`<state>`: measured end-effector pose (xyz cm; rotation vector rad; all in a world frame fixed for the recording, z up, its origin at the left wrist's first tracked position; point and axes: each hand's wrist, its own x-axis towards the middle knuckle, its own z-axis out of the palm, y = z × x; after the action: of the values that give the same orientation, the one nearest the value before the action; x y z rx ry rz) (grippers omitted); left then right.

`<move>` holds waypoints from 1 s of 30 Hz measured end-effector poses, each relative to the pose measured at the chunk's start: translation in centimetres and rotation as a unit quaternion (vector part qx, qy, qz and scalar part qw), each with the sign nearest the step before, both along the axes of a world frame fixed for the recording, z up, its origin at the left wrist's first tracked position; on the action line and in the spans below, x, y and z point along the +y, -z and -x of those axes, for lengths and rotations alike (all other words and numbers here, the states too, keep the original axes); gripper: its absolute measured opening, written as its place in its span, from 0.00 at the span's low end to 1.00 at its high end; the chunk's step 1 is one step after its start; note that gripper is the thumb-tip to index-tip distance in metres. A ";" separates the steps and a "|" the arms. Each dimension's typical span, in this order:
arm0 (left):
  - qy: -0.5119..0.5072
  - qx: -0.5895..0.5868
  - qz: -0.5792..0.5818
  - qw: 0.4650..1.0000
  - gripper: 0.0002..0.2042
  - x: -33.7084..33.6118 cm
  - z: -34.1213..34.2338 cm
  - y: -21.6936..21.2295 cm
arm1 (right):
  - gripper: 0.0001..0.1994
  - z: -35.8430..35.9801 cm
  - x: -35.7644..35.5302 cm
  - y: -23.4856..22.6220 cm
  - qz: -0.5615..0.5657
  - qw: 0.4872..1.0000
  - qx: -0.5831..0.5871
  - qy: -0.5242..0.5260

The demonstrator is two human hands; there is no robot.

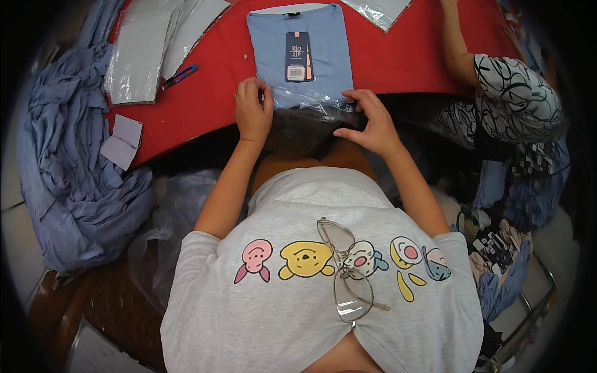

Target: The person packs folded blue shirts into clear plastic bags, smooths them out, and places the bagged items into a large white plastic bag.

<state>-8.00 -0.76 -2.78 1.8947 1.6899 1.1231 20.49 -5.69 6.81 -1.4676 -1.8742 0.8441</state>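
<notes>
Folded shirt: a light blue folded shirt point(300, 53) with a dark hang tag point(297, 57) lies flat on the red table point(404, 56), just beyond both hands, its near edge at the fingertips.
Clear bag: a transparent plastic bag point(314, 104) covers the shirt's near end and bunches over the table edge between the hands; its mouth seems held open so that the shirt can pass in, though the film is hard to trace.
Left hand: the left hand point(252, 112) lies palm down on the bag's left corner, fingers curled over the shirt's edge, pinning film and cloth together.
Right hand: the right hand point(368, 121) pinches the bag's right side, thumb below and fingers above, gripping the plastic.
Left of the left hand: a blue-handled tool point(180, 76), apparently scissors, a stack of flat clear bags point(134, 59) and small pale cards point(122, 142) lie within reach.
Further left: a heap of blue-grey cloth point(68, 161) hangs beside the table.
Right of the right hand: another person's patterned sleeve point(519, 93) and arm reach onto the table.
</notes>
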 end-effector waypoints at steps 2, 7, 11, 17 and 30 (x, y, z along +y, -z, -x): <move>-0.002 -0.001 -0.015 1.000 0.07 -0.5 -0.5 1.2 | 0.20 -0.1 -0.9 2.1 0.058 0.998 -0.018 0.032; 0.001 0.062 -0.047 0.997 0.08 -1.0 -0.8 3.0 | 0.04 -1.4 0.3 5.8 0.194 0.964 0.099 0.154; 0.012 0.124 -0.088 0.988 0.09 -1.0 -1.2 3.8 | 0.02 -3.1 2.2 8.5 0.284 0.906 0.236 0.208; 0.003 0.148 -0.090 0.985 0.07 -0.9 -1.5 4.1 | 0.02 -1.7 2.4 8.6 0.153 0.901 0.323 0.248; -0.079 0.066 0.006 0.995 0.07 1.7 -1.7 4.0 | 0.07 -2.4 10.7 8.0 0.016 0.994 -0.076 0.075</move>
<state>-6.27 0.97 -6.79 1.8918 1.9440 1.0617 22.84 5.02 -1.16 -1.7113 -1.8373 0.7108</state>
